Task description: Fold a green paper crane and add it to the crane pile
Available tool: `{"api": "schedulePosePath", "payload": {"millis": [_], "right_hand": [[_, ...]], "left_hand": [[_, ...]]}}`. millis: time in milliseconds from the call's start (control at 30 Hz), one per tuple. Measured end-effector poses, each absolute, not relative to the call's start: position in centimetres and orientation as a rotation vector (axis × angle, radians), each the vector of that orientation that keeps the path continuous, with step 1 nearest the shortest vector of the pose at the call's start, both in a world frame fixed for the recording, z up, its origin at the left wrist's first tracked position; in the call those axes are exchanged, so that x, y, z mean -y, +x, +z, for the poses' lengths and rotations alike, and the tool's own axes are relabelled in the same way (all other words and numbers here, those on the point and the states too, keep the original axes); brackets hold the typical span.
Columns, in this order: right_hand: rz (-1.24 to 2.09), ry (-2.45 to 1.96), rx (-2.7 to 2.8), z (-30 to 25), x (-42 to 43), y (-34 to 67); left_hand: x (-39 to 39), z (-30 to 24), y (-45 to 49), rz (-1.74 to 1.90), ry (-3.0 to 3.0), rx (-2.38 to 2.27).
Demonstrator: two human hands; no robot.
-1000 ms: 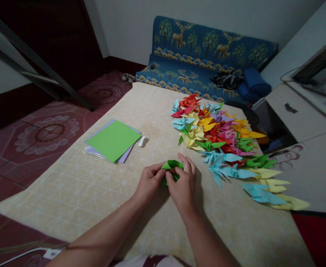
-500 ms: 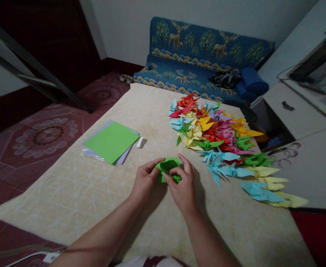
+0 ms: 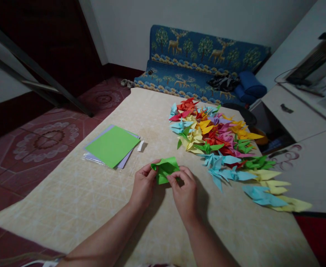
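Observation:
A green sheet of origami paper (image 3: 167, 167), partly folded and creased, is held up over the table between both hands. My left hand (image 3: 145, 181) pinches its left edge, where the paper curls around the thumb. On the other side my right hand (image 3: 184, 185) grips the lower right edge between thumb and fingers. Farther left lies a stack of square paper with a green sheet (image 3: 113, 145) on top and purple sheets under it. Many folded paper cranes (image 3: 213, 139) in several colours crowd the table's right side.
A small white paper piece (image 3: 140, 145) lies beside the stack. The table (image 3: 68, 207) has a pale patterned cloth. Behind it stands a blue sofa (image 3: 179, 79) with a deer pattern; a white cabinet (image 3: 304, 118) is at the right and a metal ladder-like frame (image 3: 40, 81) at the left.
The green paper has opened out and shows more of its inner face. My right-hand fingers have moved from inside the folds to its lower right edge. The view has tilted slightly up.

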State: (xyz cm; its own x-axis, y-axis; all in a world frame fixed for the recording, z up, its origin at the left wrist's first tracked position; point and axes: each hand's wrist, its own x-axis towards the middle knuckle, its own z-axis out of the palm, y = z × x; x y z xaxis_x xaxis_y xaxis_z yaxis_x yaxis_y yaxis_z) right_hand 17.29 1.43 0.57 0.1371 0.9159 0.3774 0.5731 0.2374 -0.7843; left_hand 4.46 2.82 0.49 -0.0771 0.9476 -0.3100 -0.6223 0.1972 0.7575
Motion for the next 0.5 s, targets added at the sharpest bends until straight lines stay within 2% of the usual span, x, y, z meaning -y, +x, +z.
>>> {"api": "schedulePosePath", "payload": {"millis": [200, 500], "right_hand": [[0.19, -1.477, 1.682, 1.2, -1.0, 16.9], [0.404, -1.277, 1.357, 2.4, -1.3, 18.4]], "left_hand": [[-3.1, 0.6, 4.4, 1.384, 0.527, -1.073], [-3.5, 0.5, 3.3, 1.303, 0.753, -1.16]]}}
